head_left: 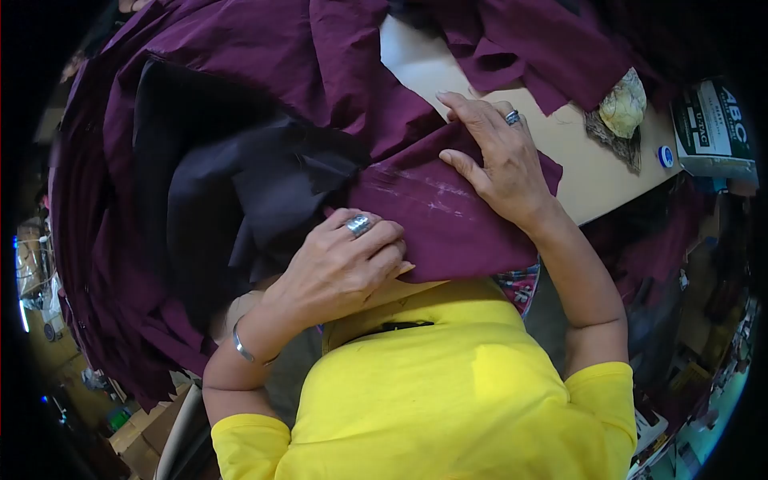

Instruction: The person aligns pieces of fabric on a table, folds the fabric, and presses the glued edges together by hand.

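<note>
A maroon cloth (464,232) with whitish streaks lies in front of me. My left hand (352,252), wearing a wide silver ring and a bracelet, is closed at the cloth's near left edge, its curled fingers gripping the fabric. On the cloth's right part rests my right hand (500,164), fingers stretched out and thumb apart; it also wears a ring. Dark, nearly black fabric (264,176) lies bunched left of my left hand.
More maroon fabric (248,48) spreads across the far and left sides. On the pale tabletop (592,180), to the right, are a yellowish crumpled lump (622,104), a small blue-and-white round item (666,157) and a green-and-white box (712,128). Cardboard (144,436) stands lower left.
</note>
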The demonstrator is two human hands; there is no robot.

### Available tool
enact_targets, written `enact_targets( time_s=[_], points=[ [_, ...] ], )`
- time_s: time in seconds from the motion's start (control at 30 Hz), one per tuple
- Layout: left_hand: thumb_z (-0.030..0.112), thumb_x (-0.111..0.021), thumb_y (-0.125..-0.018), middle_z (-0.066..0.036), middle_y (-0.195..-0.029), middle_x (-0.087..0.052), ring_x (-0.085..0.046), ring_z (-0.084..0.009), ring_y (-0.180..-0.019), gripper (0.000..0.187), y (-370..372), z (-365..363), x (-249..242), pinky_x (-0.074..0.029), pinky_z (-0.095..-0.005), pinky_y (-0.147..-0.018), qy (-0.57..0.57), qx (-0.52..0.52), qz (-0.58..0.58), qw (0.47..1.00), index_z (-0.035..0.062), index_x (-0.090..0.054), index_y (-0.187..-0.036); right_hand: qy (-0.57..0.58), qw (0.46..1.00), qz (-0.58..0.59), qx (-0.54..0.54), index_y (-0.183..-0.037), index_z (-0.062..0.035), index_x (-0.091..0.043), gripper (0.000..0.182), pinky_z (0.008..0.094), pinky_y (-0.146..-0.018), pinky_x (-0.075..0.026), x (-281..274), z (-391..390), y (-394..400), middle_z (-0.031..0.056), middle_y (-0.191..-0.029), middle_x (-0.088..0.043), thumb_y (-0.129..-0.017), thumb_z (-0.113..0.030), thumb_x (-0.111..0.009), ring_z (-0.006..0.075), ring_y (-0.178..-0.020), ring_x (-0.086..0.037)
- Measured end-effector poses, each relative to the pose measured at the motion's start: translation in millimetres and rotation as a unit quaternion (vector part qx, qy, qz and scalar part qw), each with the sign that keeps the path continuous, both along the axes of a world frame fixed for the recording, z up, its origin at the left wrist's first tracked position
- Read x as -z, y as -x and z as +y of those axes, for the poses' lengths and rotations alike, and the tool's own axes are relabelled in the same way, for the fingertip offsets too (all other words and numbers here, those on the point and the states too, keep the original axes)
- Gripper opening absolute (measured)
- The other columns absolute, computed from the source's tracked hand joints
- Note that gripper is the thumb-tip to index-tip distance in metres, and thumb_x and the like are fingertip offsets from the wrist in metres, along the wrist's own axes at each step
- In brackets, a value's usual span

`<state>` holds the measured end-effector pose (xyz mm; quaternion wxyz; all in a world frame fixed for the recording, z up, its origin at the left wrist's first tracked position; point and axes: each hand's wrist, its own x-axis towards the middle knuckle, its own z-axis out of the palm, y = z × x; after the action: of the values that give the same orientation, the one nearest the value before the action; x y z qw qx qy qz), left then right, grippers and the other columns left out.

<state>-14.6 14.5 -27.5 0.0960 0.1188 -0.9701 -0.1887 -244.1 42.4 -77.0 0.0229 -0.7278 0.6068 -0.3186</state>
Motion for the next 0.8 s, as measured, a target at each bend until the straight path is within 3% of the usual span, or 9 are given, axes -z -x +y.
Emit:
enact_targets(
  time_s=[0.13,0.23,0.3,0.37,0.63,0.8],
  points=[
    [0.011,-0.067,-0.073,-0.007,-0.091,-0.059,-0.059,-0.0229,-0.078,0.016,11,1,-3,-0.048,-0.0317,-0.067,-0.087,0.049,-0.018,0.995,0.0047,-0.063,-0.087,-0.018,0.999,-0.039,-0.002,-0.128,-0.0149,-0.044,0.061,0.0400,-0.083,-0.040,3,0,3,0.0083,-0.107,-0.056,-0.073,-0.018,-0.070,0.0290,-0.099,-0.053],
    [0.006,-0.065,-0.073,-0.009,-0.093,-0.059,-0.059,-0.0247,-0.080,0.019,17,-3,-6,-0.048,-0.0340,-0.067,-0.081,0.010,0.004,0.997,0.0044,-0.062,-0.091,-0.022,0.998,-0.060,-0.003,-0.126,-0.0144,-0.045,0.060,0.0399,-0.084,-0.040,1,0,3,0.0086,-0.106,-0.056,-0.072,-0.017,-0.070,0.0292,-0.099,-0.052],
    [0.002,-0.063,-0.074,-0.011,-0.094,-0.058,-0.059,-0.0271,-0.081,0.019,25,-9,3,-0.049,-0.0361,-0.068,-0.030,-0.066,0.073,0.995,0.0032,-0.061,-0.093,-0.015,0.998,-0.056,-0.007,-0.125,-0.0144,-0.045,0.059,0.0401,-0.084,-0.040,2,0,3,0.0086,-0.106,-0.056,-0.072,-0.016,-0.070,0.0294,-0.098,-0.053],
    [0.000,-0.061,-0.075,-0.011,-0.096,-0.057,-0.058,-0.0282,-0.084,0.019,27,-24,8,-0.048,-0.0357,-0.071,0.028,-0.100,0.031,0.994,0.0021,-0.061,-0.094,-0.019,0.999,-0.051,-0.005,-0.125,-0.0145,-0.045,0.060,0.0402,-0.085,-0.040,3,0,3,0.0086,-0.106,-0.056,-0.071,-0.016,-0.070,0.0293,-0.098,-0.052],
    [-0.002,-0.058,-0.069,-0.009,-0.098,-0.055,-0.057,-0.0234,-0.085,0.029,22,-25,19,-0.046,-0.0341,-0.072,0.086,-0.097,0.056,0.990,0.0036,-0.061,-0.097,-0.016,0.999,-0.042,-0.002,-0.126,-0.0148,-0.045,0.060,0.0400,-0.087,-0.040,4,0,2,0.0072,-0.108,-0.056,-0.071,-0.015,-0.070,0.0275,-0.099,-0.053],
    [0.005,-0.061,-0.078,-0.010,-0.097,-0.055,-0.055,-0.0288,-0.086,0.017,43,-26,18,-0.046,-0.0355,-0.071,-0.034,-0.084,0.052,0.995,0.0069,-0.061,-0.095,-0.017,0.999,-0.046,-0.009,-0.126,-0.0146,-0.045,0.060,0.0401,-0.086,-0.040,3,0,2,0.0071,-0.109,-0.056,-0.072,-0.013,-0.069,0.0273,-0.099,-0.053]
  ],
)
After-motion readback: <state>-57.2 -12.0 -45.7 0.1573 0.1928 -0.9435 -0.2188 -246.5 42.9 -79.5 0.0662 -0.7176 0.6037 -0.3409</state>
